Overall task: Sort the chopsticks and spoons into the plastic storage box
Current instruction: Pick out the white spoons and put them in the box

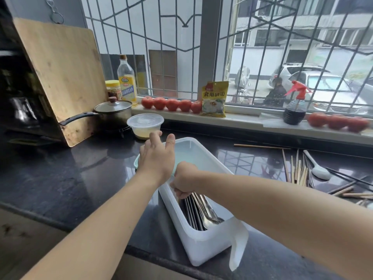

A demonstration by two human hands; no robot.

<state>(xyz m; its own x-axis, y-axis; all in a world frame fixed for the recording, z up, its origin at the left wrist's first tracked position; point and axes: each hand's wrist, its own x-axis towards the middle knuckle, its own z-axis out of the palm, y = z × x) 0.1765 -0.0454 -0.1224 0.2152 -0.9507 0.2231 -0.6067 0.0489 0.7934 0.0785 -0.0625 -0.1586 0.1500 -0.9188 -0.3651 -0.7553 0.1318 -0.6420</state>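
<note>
A long translucent plastic storage box (203,247) lies on the dark counter, running from the centre toward the front. Metal chopsticks and spoons (201,213) lie lengthwise inside it. My right hand (184,181) is curled around the far ends of this metal bundle, inside the box. My left hand (157,156) hovers over the box's far left rim with fingers stretched out and holds nothing. Several wooden chopsticks (298,170) and a white spoon (319,168) lie loose on the counter to the right, with dark chopsticks (347,178) beside them.
A lidded round plastic tub (145,124) stands just behind my left hand. A small pot (113,113) and a leaning cutting board (60,77) are at the back left. Tomatoes (171,104), bottles and a yellow packet (215,99) line the windowsill.
</note>
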